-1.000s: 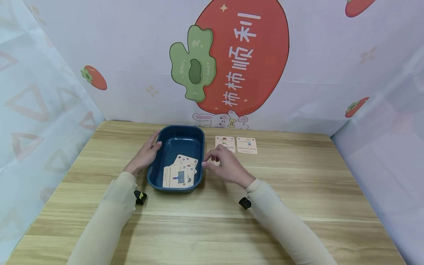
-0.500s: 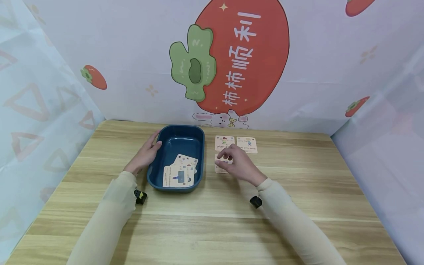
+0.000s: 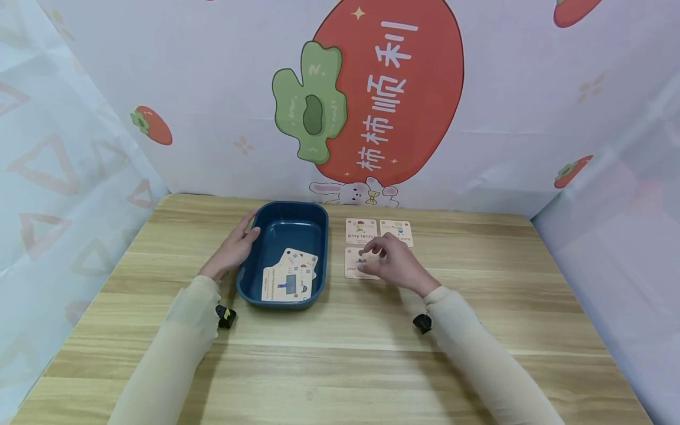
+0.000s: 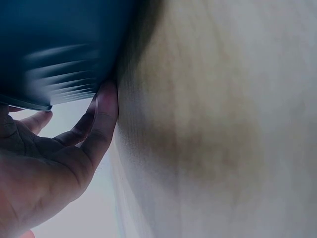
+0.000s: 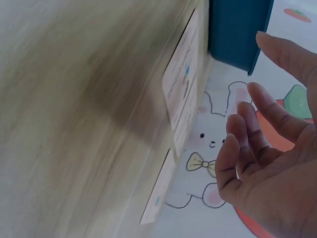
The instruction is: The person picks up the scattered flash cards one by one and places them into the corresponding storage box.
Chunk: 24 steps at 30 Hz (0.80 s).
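My left hand [image 3: 229,251] rests against the left side of a dark blue box [image 3: 323,236], its thumb at the rim. In the left wrist view, fingers [image 4: 101,116] touch the outer wall low down near the table. Several picture cards [image 3: 281,286] overlap inside the box's near end. To the right, my right hand [image 3: 390,260] hovers with bent, loose fingers over a "play ..." card [image 3: 352,268], partly hiding it. The right wrist view shows nothing between thumb and fingers. Behind lie a "play tennis" card [image 3: 362,227] and a ping-pong card [image 3: 402,227], partly covered by the hand.
The wooden table [image 3: 319,366] reaches back to a light wall covering [image 3: 504,118] printed with a big red persimmon [image 3: 393,77]. Similar sheets stand at both sides. A black wrist camera [image 3: 225,317] sits under the left sleeve, another black device [image 3: 422,323] under the right.
My right hand has moved right, away from the box's edge, uncovering more of the tennis card and the near "play ..." card. The left hand and box have stayed in place.
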Motion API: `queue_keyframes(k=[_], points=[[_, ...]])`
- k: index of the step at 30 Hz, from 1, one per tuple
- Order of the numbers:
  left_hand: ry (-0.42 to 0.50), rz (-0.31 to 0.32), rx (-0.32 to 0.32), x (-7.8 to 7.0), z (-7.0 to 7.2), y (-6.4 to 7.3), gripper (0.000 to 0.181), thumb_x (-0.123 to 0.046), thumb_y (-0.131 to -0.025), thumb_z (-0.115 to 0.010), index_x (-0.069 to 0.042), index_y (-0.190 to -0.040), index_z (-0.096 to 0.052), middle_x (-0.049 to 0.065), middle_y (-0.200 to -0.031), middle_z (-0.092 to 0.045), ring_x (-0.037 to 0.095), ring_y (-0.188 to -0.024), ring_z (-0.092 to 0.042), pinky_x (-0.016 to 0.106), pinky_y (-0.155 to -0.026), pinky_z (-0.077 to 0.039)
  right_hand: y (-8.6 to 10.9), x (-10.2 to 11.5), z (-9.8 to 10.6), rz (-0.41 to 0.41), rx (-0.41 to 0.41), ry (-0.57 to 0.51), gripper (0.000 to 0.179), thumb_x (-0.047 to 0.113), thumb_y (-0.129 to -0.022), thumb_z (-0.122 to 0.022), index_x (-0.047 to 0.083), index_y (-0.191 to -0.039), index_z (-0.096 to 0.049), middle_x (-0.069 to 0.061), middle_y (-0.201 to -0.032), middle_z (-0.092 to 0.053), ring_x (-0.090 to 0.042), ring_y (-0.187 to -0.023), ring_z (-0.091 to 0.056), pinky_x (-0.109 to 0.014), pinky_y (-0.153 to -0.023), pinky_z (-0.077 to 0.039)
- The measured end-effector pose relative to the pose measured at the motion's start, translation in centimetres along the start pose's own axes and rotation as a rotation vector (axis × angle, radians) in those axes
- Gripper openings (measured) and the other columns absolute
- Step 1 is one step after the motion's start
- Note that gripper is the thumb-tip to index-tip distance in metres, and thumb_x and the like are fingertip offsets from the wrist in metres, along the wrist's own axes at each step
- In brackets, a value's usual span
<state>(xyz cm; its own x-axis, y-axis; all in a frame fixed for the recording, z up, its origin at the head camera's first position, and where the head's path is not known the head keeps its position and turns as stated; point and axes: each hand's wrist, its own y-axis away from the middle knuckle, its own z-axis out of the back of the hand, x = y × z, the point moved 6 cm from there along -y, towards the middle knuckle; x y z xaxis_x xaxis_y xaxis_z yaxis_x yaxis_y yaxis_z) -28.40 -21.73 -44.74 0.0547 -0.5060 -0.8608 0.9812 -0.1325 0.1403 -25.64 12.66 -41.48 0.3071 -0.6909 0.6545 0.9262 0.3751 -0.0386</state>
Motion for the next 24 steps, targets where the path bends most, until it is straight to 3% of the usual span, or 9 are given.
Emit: queue_keyframes(k=[24], points=[[-0.006, -0.012, -0.009, 0.1, -0.1, -0.2, 0.059, -0.034, -0.113, -0.03, -0.024, -0.165, -0.005, 0.027, -0.162, -0.025, 0.049, -0.142, -0.034, 0.069, -0.113, -0.025, -1.7, -3.7, -0.9, -0.175, 0.118, 0.136, 0.071, 0.036, -0.068, -0.096, 0.005, -0.125, -0.066, -0.011, -0.115, -0.055, -0.027, -0.102, -0.048, -0.041, -0.089, -0.046]])
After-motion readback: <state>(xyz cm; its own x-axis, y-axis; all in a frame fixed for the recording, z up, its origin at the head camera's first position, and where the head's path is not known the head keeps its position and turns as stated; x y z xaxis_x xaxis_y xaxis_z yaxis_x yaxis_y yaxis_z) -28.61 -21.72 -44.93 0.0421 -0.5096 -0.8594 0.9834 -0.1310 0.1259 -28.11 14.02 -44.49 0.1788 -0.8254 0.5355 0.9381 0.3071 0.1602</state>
